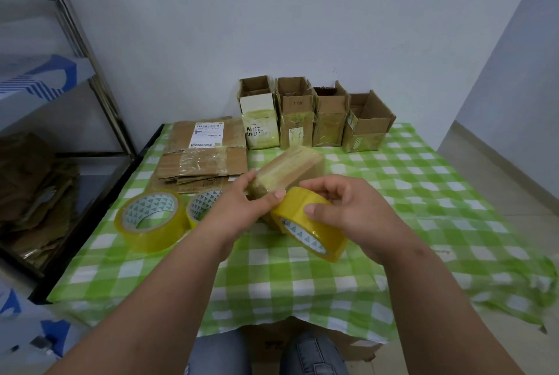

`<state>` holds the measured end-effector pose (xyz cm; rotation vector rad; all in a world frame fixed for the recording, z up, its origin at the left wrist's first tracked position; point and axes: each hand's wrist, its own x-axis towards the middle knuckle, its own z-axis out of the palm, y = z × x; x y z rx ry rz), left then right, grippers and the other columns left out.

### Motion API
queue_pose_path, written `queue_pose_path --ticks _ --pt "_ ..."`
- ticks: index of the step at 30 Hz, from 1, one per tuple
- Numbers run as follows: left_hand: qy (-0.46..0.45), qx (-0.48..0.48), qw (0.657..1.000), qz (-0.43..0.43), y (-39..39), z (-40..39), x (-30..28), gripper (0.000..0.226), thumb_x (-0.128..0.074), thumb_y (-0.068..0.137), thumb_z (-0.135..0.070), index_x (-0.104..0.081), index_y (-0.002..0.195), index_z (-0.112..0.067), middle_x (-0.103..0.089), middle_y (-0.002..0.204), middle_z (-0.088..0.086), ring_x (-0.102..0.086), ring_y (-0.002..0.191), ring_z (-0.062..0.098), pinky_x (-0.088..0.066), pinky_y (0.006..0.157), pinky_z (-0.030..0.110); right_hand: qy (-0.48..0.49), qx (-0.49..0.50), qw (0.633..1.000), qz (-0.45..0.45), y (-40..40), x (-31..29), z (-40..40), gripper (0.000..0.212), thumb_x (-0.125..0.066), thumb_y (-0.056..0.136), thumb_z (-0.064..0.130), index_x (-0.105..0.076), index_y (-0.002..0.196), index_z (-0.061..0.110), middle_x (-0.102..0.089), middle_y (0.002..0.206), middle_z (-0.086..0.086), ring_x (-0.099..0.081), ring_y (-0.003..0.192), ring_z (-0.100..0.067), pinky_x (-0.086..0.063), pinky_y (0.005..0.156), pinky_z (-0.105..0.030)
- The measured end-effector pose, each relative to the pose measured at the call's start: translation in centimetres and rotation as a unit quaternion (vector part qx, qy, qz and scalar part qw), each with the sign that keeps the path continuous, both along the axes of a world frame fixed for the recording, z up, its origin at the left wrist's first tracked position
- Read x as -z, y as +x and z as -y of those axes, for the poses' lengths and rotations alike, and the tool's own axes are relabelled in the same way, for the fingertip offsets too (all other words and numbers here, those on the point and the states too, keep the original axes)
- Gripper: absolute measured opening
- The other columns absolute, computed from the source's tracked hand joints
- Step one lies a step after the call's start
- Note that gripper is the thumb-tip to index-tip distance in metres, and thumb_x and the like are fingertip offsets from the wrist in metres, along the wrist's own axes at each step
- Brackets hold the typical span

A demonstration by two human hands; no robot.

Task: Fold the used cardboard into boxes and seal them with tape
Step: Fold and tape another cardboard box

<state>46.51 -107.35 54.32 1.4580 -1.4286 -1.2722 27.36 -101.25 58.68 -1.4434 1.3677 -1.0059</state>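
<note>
the left hand [242,205] grips the small tape-covered brown cardboard box [287,170] just above the green-checked table [423,193], steadying it while the right hand [348,208] clasps the yellow tape roll [308,225] against it, probably for sealing.

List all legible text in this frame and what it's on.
"11#" on the second open box in the back row.
"AI" and "kin", partly cut off, on the leftmost box.
Shipping label on the flat cardboard: too blurred to read.
Stickers on the other boxes: too small.
Tape roll cores: triangle pattern, no words.
</note>
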Motion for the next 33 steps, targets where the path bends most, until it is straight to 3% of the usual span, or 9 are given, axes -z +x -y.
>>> queue_pose_path --ticks 2,4,7,10,14,19,22,27,33 --pt "0.020 0.011 1.000 -0.014 0.2 0.6 -0.2 0.080 -0.077 0.081 -0.041 -0.036 0.149 -0.035 -0.048 0.145 -0.003 -0.056 0.118 0.019 -0.047 0.086 0.027 0.019 0.002 0.997 0.080 0.4 0.7 -0.2 0.032 -0.070 0.085 -0.001 -0.069 0.114 0.013 -0.075 0.102 -0.006 -0.071 0.094 -0.016 -0.056 0.082 -0.029" --pt "-0.003 0.032 0.999 0.038 0.2 1.1 -0.4 0.073 -0.073 0.086 -0.037 -0.036 0.149 -0.036 -0.049 0.143 -0.005 -0.056 0.118 0.017 -0.047 0.082 0.026 0.036 0.018 0.989 0.140 0.7 1.8 -0.3 0.031 -0.069 0.086 0.000 -0.068 0.114 0.013 -0.076 0.102 -0.006 -0.071 0.094 -0.018 -0.056 0.083 -0.032" --pt "-0.049 0.080 0.989 0.117 -0.1 1.3 -0.9 0.060 -0.063 0.095 -0.032 -0.036 0.149 -0.039 -0.047 0.143 -0.007 -0.050 0.124 0.015 -0.043 0.094 0.029 0.047 0.037 0.984 0.171 1.2 3.4 -0.5 0.034 -0.071 0.085 0.005 -0.066 0.117 0.016 -0.075 0.104 -0.004 -0.071 0.098 -0.021 -0.055 0.088 -0.039" --pt "-0.063 0.111 0.975 0.183 0.1 1.6 -0.7 0.058 -0.055 0.099 -0.035 -0.030 0.150 -0.043 -0.033 0.158 0.000 -0.038 0.140 0.023 -0.032 0.116 0.042 0.045 0.039 0.980 0.188 1.2 4.4 -0.7 0.046 -0.077 0.080 0.018 -0.063 0.123 0.025 -0.074 0.107 -0.008 -0.071 0.101 -0.025 -0.055 0.092 -0.044" --pt "-0.085 0.127 0.951 0.269 0.1 2.0 -0.4 0.057 -0.048 0.102 -0.039 -0.022 0.152 -0.044 -0.028 0.160 0.005 -0.031 0.144 0.028 -0.028 0.117 0.048 0.061 0.030 0.975 0.212 0.9 5.1 -1.1 0.054 -0.080 0.072 0.019 -0.061 0.122 0.022 -0.075 0.100 -0.007 -0.070 0.092 -0.024 -0.056 0.081 -0.036" --pt "-0.097 0.134 0.939 0.301 0.0 2.4 -0.8 0.057 -0.046 0.102 -0.039 -0.023 0.153 -0.040 -0.032 0.159 0.006 -0.034 0.143 0.028 -0.029 0.117 0.045 0.061 0.003 0.965 0.254 1.2 5.9 -1.7 0.036 -0.067 0.072 0.017 -0.069 0.107 0.006 -0.072 0.097 -0.014 -0.066 0.087 -0.026 -0.052 0.079 -0.036" --pt "-0.096 0.143 0.932 0.320 -0.2 2.6 -1.5 0.056 -0.046 0.103 -0.036 -0.024 0.155 -0.035 -0.041 0.152 0.008 -0.040 0.137 0.027 -0.032 0.112 0.037 0.054 0.001 0.960 0.275 2.0 6.5 -2.1 0.033 -0.066 0.074 0.018 -0.071 0.104 0.006 -0.072 0.099 -0.016 -0.065 0.090 -0.026 -0.051 0.082 -0.038" --pt "-0.085 0.151 0.927 0.334 0.0 3.0 -1.7 0.056 -0.045 0.103 -0.037 -0.023 0.155 -0.035 -0.044 0.151 0.008 -0.043 0.136 0.027 -0.034 0.112 0.039 0.044 0.017 0.951 0.305 2.9 7.0 -2.6 0.034 -0.063 0.075 0.019 -0.069 0.105 0.005 -0.071 0.095 -0.011 -0.064 0.087 -0.022 -0.052 0.077 -0.031" --pt "-0.081 0.155 0.915 0.364 -0.1 3.7 -2.0 0.055 -0.044 0.103 -0.039 -0.024 0.154 -0.037 -0.048 0.147 0.010 -0.052 0.126 0.027 -0.039 0.102 0.032 0.035 0.030 0.946 0.321 3.6 7.2 -3.1 0.034 -0.063 0.078 0.020 -0.069 0.107 0.006 -0.072 0.095 -0.011 -0.064 0.088 -0.024 -0.050 0.080 -0.037"
